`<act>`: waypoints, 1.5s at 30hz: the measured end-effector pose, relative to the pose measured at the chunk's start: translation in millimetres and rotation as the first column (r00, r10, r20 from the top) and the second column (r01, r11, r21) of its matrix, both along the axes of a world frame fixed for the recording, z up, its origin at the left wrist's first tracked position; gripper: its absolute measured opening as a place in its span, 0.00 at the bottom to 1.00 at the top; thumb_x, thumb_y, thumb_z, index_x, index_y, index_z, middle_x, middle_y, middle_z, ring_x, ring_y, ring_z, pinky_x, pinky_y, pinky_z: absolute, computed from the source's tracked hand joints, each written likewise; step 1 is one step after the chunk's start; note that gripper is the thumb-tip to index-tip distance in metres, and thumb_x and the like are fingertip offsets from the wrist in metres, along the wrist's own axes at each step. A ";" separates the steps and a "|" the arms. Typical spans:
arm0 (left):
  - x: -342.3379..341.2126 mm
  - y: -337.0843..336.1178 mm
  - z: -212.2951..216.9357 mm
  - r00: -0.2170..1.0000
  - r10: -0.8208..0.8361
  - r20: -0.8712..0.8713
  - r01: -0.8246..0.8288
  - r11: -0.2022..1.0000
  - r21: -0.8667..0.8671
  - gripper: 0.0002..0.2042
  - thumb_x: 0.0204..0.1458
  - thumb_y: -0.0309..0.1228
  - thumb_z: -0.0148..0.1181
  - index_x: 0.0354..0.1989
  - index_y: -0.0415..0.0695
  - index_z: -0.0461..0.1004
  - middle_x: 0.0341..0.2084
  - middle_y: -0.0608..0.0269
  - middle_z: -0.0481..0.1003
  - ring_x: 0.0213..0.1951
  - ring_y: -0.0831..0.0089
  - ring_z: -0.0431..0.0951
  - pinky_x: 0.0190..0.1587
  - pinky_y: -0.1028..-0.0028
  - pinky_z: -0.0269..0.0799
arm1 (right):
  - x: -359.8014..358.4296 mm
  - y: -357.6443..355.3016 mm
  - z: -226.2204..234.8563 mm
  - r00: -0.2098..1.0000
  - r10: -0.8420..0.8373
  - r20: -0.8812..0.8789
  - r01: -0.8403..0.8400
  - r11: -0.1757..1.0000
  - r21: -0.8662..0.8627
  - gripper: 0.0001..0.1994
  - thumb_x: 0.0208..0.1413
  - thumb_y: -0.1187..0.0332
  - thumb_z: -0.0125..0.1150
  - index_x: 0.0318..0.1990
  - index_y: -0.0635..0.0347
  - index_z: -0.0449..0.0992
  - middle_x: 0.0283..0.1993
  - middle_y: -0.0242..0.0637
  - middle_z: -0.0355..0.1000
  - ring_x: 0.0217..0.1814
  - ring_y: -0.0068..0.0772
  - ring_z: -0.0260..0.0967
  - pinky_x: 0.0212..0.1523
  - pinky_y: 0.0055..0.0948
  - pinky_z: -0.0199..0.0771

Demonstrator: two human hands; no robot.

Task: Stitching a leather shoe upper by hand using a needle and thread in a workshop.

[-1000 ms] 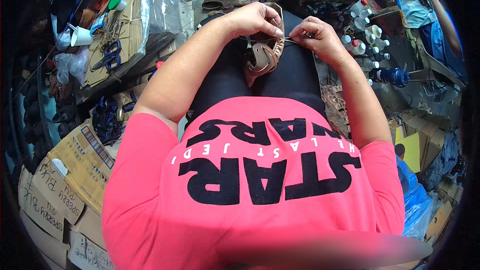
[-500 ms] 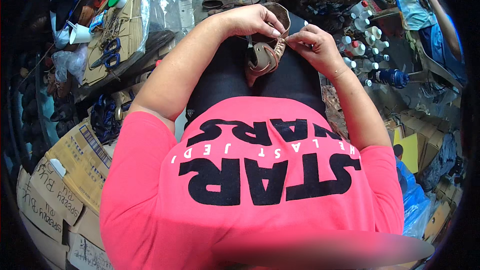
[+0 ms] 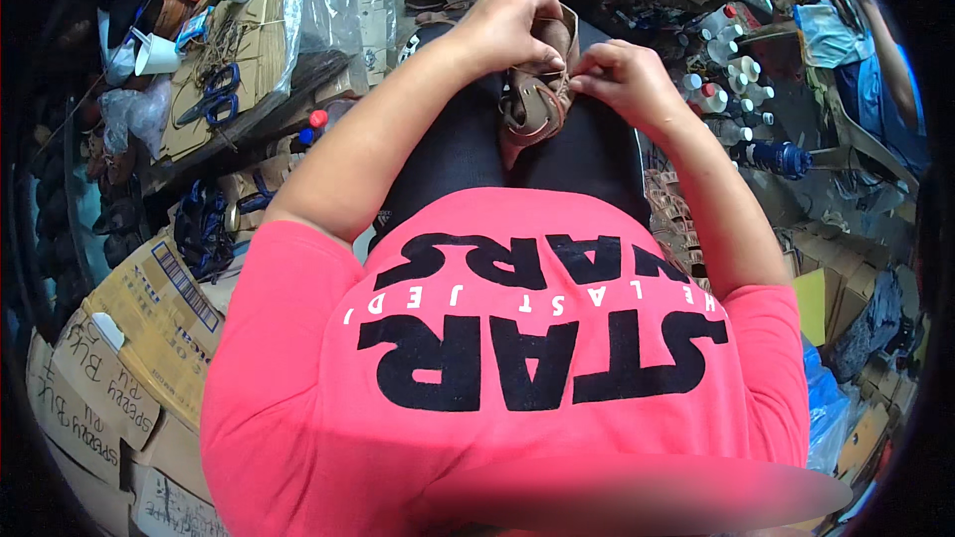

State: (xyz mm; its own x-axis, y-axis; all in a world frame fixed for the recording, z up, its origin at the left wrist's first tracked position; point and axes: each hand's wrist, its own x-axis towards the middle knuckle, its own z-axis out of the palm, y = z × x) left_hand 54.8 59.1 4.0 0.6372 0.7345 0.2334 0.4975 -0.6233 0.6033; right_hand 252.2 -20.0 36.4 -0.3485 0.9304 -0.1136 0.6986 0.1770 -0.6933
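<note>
A small brown leather shoe (image 3: 534, 99) rests on my lap, on black trousers, just above the hem of my pink shirt. My left hand (image 3: 512, 25) grips the shoe's upper end from the left. My right hand (image 3: 622, 80) is closed at the shoe's right edge, fingertips pinched against the leather; what it pinches is too small to make out. Both hands touch at the shoe's top.
A cardboard-covered bench (image 3: 264, 40) on the left holds blue scissors (image 3: 211, 94), a white cup (image 3: 154, 55) and clear plastic sheet. Cardboard boxes (image 3: 129, 338) stand lower left. Small bottles (image 3: 731, 80) and another person's blue sleeve (image 3: 890, 60) are at right.
My right hand has moved left from beside the shoe onto its right edge. The left hand kept its hold on the shoe.
</note>
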 end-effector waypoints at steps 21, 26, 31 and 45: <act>-82.6 -17.6 20.2 0.103 0.726 0.680 0.696 0.436 -0.571 0.22 0.61 0.43 0.40 0.24 0.42 0.74 0.40 0.48 0.76 0.52 0.47 0.70 0.57 0.53 0.63 | 29.7 -1.0 -44.9 0.954 -0.020 -0.298 0.061 0.990 0.130 0.16 0.40 0.64 0.71 0.38 0.52 0.78 0.58 0.40 0.62 0.65 0.39 0.53 0.62 0.36 0.54; -70.5 -12.8 16.0 0.023 0.738 0.674 0.789 0.401 -0.466 0.22 0.61 0.43 0.40 0.23 0.43 0.73 0.36 0.51 0.77 0.51 0.50 0.72 0.56 0.54 0.64 | 41.6 19.6 -70.3 0.894 -0.268 -0.358 0.370 0.894 0.255 0.05 0.45 0.71 0.64 0.27 0.61 0.75 0.44 0.39 0.72 0.44 0.33 0.69 0.49 0.27 0.66; -79.0 -6.9 -1.9 0.025 0.750 0.661 0.811 0.371 -0.451 0.22 0.62 0.44 0.39 0.16 0.47 0.66 0.27 0.57 0.77 0.44 0.56 0.76 0.51 0.57 0.69 | 43.3 25.9 -76.3 0.542 -0.415 -0.730 0.414 0.888 -0.198 0.09 0.50 0.67 0.63 0.38 0.60 0.77 0.52 0.39 0.68 0.53 0.31 0.64 0.57 0.30 0.60; -75.5 -3.8 5.2 0.182 0.778 0.601 0.702 0.325 -0.634 0.24 0.62 0.48 0.39 0.15 0.50 0.61 0.17 0.63 0.68 0.24 0.64 0.71 0.33 0.64 0.70 | 54.8 23.2 -69.0 -0.332 -0.552 -0.765 0.003 0.810 -0.586 0.20 0.64 0.54 0.42 0.32 0.61 0.73 0.39 0.42 0.73 0.43 0.38 0.71 0.57 0.47 0.65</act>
